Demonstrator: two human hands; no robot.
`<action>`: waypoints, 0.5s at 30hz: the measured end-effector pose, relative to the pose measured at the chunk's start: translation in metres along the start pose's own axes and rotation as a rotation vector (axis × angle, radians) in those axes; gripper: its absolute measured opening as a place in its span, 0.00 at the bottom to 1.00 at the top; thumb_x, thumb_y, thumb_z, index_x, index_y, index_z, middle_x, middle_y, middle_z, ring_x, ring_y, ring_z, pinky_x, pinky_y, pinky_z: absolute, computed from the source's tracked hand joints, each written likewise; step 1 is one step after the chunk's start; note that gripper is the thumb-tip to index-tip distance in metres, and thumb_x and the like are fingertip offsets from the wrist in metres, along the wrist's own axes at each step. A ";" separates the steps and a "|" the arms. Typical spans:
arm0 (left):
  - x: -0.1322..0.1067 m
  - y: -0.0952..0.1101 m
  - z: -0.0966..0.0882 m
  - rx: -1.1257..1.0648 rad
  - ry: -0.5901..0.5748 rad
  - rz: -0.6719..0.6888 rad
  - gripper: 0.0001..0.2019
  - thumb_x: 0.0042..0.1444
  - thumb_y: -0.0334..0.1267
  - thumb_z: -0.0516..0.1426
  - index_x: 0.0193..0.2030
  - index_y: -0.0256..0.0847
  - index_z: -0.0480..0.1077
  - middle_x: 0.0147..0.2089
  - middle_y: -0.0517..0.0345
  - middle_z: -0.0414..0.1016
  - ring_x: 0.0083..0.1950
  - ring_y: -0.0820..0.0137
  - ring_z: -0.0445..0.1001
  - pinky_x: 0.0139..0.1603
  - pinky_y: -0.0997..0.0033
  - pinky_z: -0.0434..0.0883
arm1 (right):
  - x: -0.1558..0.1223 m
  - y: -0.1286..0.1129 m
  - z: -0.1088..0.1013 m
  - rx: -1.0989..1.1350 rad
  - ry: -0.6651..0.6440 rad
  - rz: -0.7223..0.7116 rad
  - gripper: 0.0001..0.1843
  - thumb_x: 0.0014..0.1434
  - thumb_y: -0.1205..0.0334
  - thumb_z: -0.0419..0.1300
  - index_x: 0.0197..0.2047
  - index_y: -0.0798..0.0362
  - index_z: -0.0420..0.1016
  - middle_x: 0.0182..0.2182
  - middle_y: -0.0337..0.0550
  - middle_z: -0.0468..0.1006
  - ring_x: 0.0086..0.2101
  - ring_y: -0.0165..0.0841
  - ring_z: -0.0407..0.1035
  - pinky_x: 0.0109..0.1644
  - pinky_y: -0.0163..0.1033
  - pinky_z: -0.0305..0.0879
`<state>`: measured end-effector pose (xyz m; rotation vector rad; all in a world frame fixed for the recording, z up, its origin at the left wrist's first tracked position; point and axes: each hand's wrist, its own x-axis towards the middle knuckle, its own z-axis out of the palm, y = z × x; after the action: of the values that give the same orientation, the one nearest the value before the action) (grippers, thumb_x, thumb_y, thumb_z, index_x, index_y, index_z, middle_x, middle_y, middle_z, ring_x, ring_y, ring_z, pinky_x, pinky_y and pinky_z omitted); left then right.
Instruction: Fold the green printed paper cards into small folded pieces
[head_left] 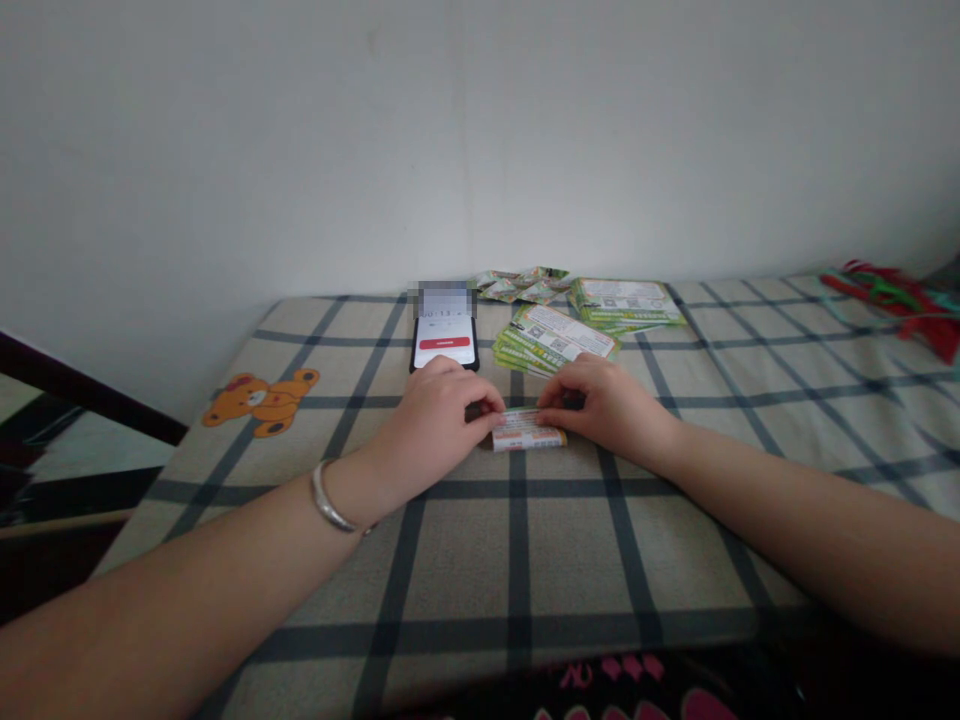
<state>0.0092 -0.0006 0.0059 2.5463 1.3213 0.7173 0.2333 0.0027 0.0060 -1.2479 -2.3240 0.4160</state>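
Observation:
A small printed card (529,432), white with green and orange print, is bent over on itself on the tablecloth in front of me. My left hand (448,410) pinches its left end between thumb and fingers. At the right end, my right hand (596,402) pinches it the same way. Just beyond my right hand lies a fanned pile of green and white cards (555,335). A phone (445,335) with a timer and a red button on its screen lies beyond my left hand.
Several folded card pieces (521,287) lie near the wall, beside another stack of cards (626,302). A bear-shaped cutout (261,402) lies at the left on the checked tablecloth (465,560). Red and green material (900,305) sits at the far right.

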 end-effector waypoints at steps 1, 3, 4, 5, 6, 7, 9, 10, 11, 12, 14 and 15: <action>0.000 0.000 0.000 -0.001 -0.008 0.005 0.01 0.52 0.34 0.64 0.31 0.41 0.77 0.33 0.58 0.78 0.43 0.63 0.69 0.47 0.61 0.65 | 0.000 0.001 0.000 -0.006 0.003 -0.007 0.03 0.53 0.62 0.68 0.32 0.51 0.79 0.27 0.39 0.77 0.31 0.30 0.68 0.35 0.35 0.61; 0.000 0.000 0.000 -0.005 -0.018 -0.003 0.01 0.53 0.33 0.64 0.32 0.41 0.76 0.33 0.58 0.78 0.43 0.63 0.68 0.47 0.61 0.65 | 0.001 0.003 0.001 -0.005 0.002 -0.012 0.04 0.53 0.62 0.68 0.32 0.52 0.79 0.27 0.38 0.77 0.31 0.30 0.68 0.34 0.35 0.61; 0.000 0.000 0.000 -0.007 -0.023 -0.008 0.01 0.53 0.33 0.64 0.32 0.41 0.76 0.33 0.58 0.78 0.44 0.63 0.68 0.48 0.61 0.65 | 0.001 0.004 0.002 -0.003 0.002 -0.013 0.04 0.53 0.62 0.68 0.32 0.52 0.79 0.26 0.38 0.77 0.30 0.30 0.68 0.34 0.35 0.60; 0.000 0.000 0.000 -0.008 -0.027 -0.011 0.01 0.53 0.33 0.64 0.32 0.41 0.76 0.34 0.58 0.78 0.44 0.62 0.68 0.48 0.61 0.65 | 0.001 0.005 0.002 -0.003 0.001 -0.015 0.04 0.53 0.62 0.68 0.32 0.52 0.79 0.26 0.38 0.76 0.30 0.29 0.67 0.34 0.35 0.60; 0.000 0.001 0.000 -0.009 -0.031 -0.011 0.01 0.53 0.33 0.64 0.32 0.41 0.76 0.34 0.58 0.77 0.45 0.62 0.68 0.48 0.61 0.65 | 0.001 0.006 0.002 -0.005 0.000 -0.017 0.04 0.53 0.61 0.68 0.32 0.52 0.79 0.26 0.38 0.76 0.30 0.29 0.67 0.34 0.35 0.60; 0.000 0.001 0.001 -0.009 -0.033 -0.011 0.01 0.53 0.33 0.64 0.32 0.41 0.76 0.34 0.58 0.77 0.45 0.62 0.67 0.48 0.61 0.65 | 0.001 0.006 0.003 -0.008 -0.002 -0.018 0.04 0.53 0.61 0.68 0.32 0.52 0.79 0.26 0.38 0.76 0.30 0.29 0.67 0.34 0.35 0.60; 0.000 0.001 0.001 -0.008 -0.040 -0.009 0.01 0.54 0.34 0.63 0.32 0.41 0.76 0.34 0.58 0.77 0.45 0.62 0.67 0.48 0.60 0.65 | 0.001 0.006 0.003 -0.016 -0.006 -0.019 0.04 0.53 0.61 0.68 0.32 0.51 0.80 0.26 0.38 0.76 0.30 0.30 0.67 0.34 0.35 0.60; 0.000 0.001 0.001 -0.008 -0.042 -0.007 0.01 0.54 0.33 0.63 0.32 0.41 0.76 0.34 0.58 0.77 0.45 0.62 0.67 0.48 0.61 0.65 | 0.001 0.006 0.002 -0.020 -0.007 -0.021 0.04 0.53 0.61 0.68 0.32 0.51 0.80 0.26 0.38 0.76 0.30 0.30 0.67 0.34 0.35 0.60; 0.000 0.000 0.002 -0.010 -0.044 -0.006 0.01 0.54 0.33 0.63 0.32 0.41 0.75 0.33 0.58 0.77 0.45 0.62 0.67 0.48 0.61 0.65 | 0.001 0.006 0.002 -0.023 -0.006 -0.022 0.04 0.52 0.61 0.68 0.32 0.51 0.80 0.26 0.38 0.76 0.30 0.30 0.67 0.34 0.36 0.60; 0.000 0.000 0.002 -0.012 -0.046 -0.002 0.01 0.54 0.33 0.63 0.32 0.41 0.75 0.33 0.58 0.76 0.45 0.62 0.67 0.47 0.61 0.65 | 0.001 0.006 0.002 -0.028 -0.004 -0.024 0.04 0.52 0.61 0.68 0.32 0.52 0.80 0.26 0.38 0.76 0.30 0.30 0.67 0.35 0.36 0.60; 0.000 -0.001 0.003 -0.022 -0.038 0.005 0.01 0.53 0.32 0.63 0.33 0.40 0.74 0.33 0.58 0.76 0.44 0.63 0.67 0.46 0.62 0.65 | 0.001 0.005 0.002 -0.040 0.000 -0.032 0.04 0.53 0.61 0.68 0.32 0.52 0.79 0.26 0.38 0.77 0.30 0.30 0.67 0.35 0.36 0.60; 0.000 -0.001 0.003 -0.029 -0.029 0.006 0.02 0.53 0.32 0.63 0.33 0.40 0.74 0.32 0.58 0.75 0.44 0.63 0.67 0.46 0.63 0.65 | 0.001 0.005 0.001 -0.045 0.000 -0.038 0.04 0.53 0.61 0.68 0.32 0.52 0.79 0.26 0.38 0.77 0.31 0.31 0.68 0.35 0.36 0.60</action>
<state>0.0101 0.0004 0.0026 2.5293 1.2853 0.6926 0.2357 0.0061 0.0026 -1.2221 -2.3652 0.3526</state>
